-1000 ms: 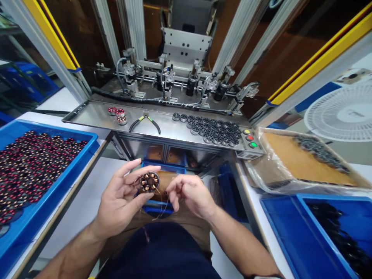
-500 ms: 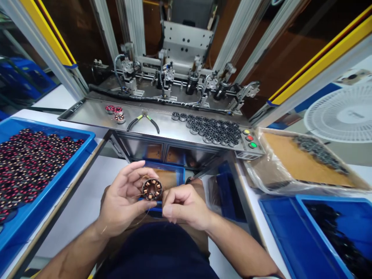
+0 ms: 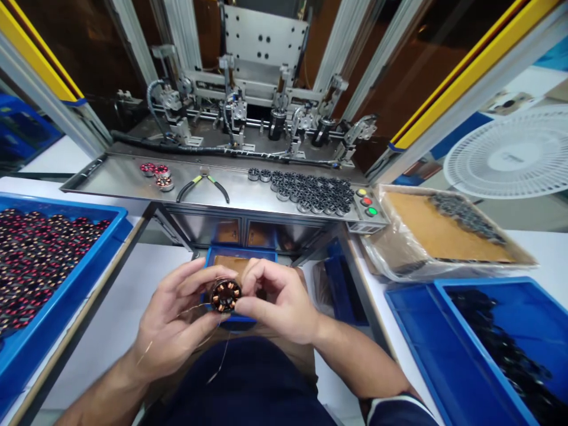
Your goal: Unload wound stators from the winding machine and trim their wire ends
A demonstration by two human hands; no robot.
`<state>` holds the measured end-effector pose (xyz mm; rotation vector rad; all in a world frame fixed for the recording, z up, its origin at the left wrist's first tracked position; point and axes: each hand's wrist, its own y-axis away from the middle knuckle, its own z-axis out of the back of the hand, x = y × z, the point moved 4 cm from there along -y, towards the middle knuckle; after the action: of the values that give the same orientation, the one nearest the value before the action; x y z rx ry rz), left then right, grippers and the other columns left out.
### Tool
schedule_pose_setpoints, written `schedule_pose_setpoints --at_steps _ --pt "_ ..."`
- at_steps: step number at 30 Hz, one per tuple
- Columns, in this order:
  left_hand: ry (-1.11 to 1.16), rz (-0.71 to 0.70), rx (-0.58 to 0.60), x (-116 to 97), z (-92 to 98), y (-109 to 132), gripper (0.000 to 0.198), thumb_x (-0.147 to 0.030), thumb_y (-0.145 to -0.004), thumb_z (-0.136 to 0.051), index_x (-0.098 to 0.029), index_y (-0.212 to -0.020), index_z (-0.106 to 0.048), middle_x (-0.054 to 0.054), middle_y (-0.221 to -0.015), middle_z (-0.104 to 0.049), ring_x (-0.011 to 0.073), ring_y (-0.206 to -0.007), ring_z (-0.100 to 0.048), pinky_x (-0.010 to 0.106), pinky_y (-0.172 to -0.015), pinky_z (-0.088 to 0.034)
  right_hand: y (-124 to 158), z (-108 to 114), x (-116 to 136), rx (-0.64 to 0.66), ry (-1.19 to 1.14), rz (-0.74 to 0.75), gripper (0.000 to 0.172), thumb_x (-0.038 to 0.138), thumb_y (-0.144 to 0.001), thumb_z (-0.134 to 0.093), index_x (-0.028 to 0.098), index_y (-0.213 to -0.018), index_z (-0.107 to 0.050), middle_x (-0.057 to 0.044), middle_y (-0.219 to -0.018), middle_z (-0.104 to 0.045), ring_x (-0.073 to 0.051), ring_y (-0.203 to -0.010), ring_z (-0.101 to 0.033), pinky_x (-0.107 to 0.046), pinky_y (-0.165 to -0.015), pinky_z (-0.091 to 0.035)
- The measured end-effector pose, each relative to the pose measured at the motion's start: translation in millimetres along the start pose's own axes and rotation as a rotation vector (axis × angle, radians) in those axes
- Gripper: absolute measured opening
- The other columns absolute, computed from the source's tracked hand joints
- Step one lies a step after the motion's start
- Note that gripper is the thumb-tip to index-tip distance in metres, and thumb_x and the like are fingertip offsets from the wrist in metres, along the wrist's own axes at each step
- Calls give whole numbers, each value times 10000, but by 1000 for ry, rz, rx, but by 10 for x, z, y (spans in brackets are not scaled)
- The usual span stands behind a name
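A ring-shaped motor stator (image 3: 226, 295) with copper windings and a dark core is in front of my body, its round face turned up toward me. My left hand (image 3: 177, 313) holds it by the left side, thumb below and fingers above. Curled at its right edge is my right hand (image 3: 279, 299), thumb and forefinger closed on the rim; whether a wire is also pinched there I cannot tell. Thin copper wires trail from the stator across my left palm, and one loose wire end (image 3: 217, 373) hangs down over my dark shirt.
Cutting pliers (image 3: 203, 184) and several red-and-copper stators (image 3: 155, 171) lie on the metal ledge (image 3: 110, 180), with many dark cores (image 3: 310, 192) to the right. Buttons (image 3: 366, 202) sit beyond. A blue tray (image 3: 106, 228) of stators stands left; a carton (image 3: 523, 257), blue bin (image 3: 470, 287) and fan (image 3: 506, 157) stand right.
My right hand has opened from a closed curl and moved to the stator's right edge. The stator has shifted slightly left, and a wire end now hangs lower. The whole view has shifted.
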<state>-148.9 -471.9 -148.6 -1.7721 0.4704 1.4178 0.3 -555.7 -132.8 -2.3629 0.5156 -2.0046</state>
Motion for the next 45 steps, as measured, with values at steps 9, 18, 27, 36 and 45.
schedule_pose_setpoints --at_steps 9,18,27,36,45 --pt "251 289 50 159 -2 -48 459 -106 -817 -696 -305 -1219 -600 48 -1238 -679 152 -1018 -693 203 -860 -562 160 13 -153 -174 52 56 162 252 -858 -672 179 -750 -575 9 -716 -549 -107 -635 -499 -260 -588 -396" --pt "404 283 17 231 -98 -105 607 -327 -614 -875 -206 -1165 -652 122 -1259 -629 197 -965 -665 254 -814 -564 211 -43 -158 -205 225 181 124 192 -859 -647 183 -757 -577 -8 -723 -580 -122 -653 -531 -279 -617 -430" --pt "-84 -5 -149 120 -104 -7 496 -17 -673 -772 -238 -1107 -677 56 -1107 -682 177 -1033 -663 247 -911 -554 195 -39 -231 -156 149 143 220 303 -815 -705 205 -917 -537 -28 -873 -523 -157 -789 -510 -305 -707 -437" --pt "-83 -35 -159 119 -94 9 502 7 -651 -775 -217 -1089 -673 60 -1097 -702 196 -1045 -670 309 -945 -565 203 -138 -367 -297 -59 43 174 301 -967 -501 201 -827 -481 -8 -828 -491 -131 -769 -471 -285 -726 -404" --pt "-158 -32 -108 89 -112 -13 476 -14 -664 -770 -226 -1080 -681 64 -1091 -700 212 -1022 -677 330 -918 -583 151 -99 -223 -221 92 127 256 379 -843 -665 209 -983 -535 -41 -954 -512 -175 -893 -508 -326 -824 -434"
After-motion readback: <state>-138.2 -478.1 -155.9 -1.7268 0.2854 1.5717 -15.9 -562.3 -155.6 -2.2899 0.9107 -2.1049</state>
